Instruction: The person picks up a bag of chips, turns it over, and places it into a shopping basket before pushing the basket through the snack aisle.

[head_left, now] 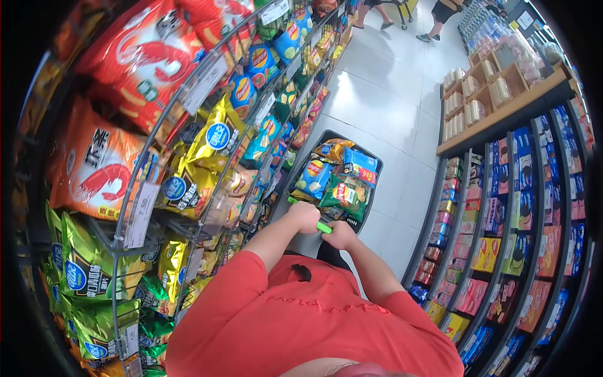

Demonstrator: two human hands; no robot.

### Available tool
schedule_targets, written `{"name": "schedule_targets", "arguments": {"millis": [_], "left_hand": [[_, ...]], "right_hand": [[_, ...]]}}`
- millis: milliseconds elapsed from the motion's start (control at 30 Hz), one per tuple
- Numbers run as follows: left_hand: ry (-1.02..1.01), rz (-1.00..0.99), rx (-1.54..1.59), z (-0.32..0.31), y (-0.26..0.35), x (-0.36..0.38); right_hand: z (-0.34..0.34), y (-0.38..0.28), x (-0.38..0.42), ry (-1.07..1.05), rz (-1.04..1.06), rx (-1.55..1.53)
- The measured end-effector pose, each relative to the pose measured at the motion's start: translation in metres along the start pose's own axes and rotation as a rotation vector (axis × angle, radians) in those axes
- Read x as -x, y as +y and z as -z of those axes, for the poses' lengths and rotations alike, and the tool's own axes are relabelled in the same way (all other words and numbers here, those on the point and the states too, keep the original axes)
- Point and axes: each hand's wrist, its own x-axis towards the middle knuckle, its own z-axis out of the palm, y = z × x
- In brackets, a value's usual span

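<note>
Both of my hands are wrapped round the bright green handle point(323, 227) of a dark shopping cart point(373, 207) in front of me. My left hand point(304, 217) grips it toward the left end, and my right hand point(340, 235) closes on its right part. Inside the cart lie several snack bags: a blue chip bag point(313, 178) at the left, a green chip bag point(345, 196) nearest the handle, an orange bag point(335, 149) at the far side, and a blue-and-red pack point(359, 167) at the right.
Wire shelves with red chip bags point(144, 60), an orange bag point(103, 163) and green bags point(94, 264) rise close on my left. Boxed goods point(487, 254) fill the right shelves, below a wooden display point(502, 107). A tiled aisle point(389, 81) runs ahead, where people's legs point(434, 25) show.
</note>
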Motion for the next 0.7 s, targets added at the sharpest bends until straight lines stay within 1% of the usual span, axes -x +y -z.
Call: {"name": "schedule_targets", "arguments": {"millis": [67,133,200,233,267,300,333,367,400,433,533,700], "left_hand": [[-0.019,0.009,-0.006,0.018,-0.001,-0.013],[-0.038,0.020,-0.006,0.037,0.000,-0.027],[-0.030,0.041,0.025,0.040,-0.002,-0.042],[-0.024,0.073,0.039,0.043,-0.002,-0.050],[-0.035,0.097,0.052,0.053,0.000,-0.054],[-0.071,0.149,0.104,0.067,0.006,-0.059],[-0.029,0.111,0.057,0.056,-0.001,-0.074],[0.003,0.083,0.044,0.058,-0.003,-0.080],[0.003,0.064,0.034,0.062,-0.004,-0.084],[-0.015,0.061,0.038,0.061,-0.005,-0.090],[0.038,0.096,0.042,0.064,-0.006,-0.102],[0.018,0.104,0.048,0.070,-0.006,-0.114]], "right_hand": [[0.016,0.005,-0.012,-0.013,-0.015,-0.009],[0.036,0.011,-0.027,-0.023,0.017,0.022],[0.045,0.021,-0.037,-0.019,0.029,0.041],[0.044,0.037,-0.047,0.006,0.106,0.006],[0.053,0.041,-0.052,-0.013,0.137,0.028],[0.062,0.042,-0.057,-0.068,0.114,-0.027],[0.069,0.047,-0.064,-0.115,0.067,-0.024],[0.080,0.045,-0.066,-0.129,0.037,0.000],[0.093,0.040,-0.066,-0.134,0.068,0.033],[0.096,0.043,-0.071,-0.160,0.056,0.039],[0.109,0.049,-0.081,-0.180,0.051,0.035],[0.129,0.049,-0.087,-0.224,0.044,0.066]]}}
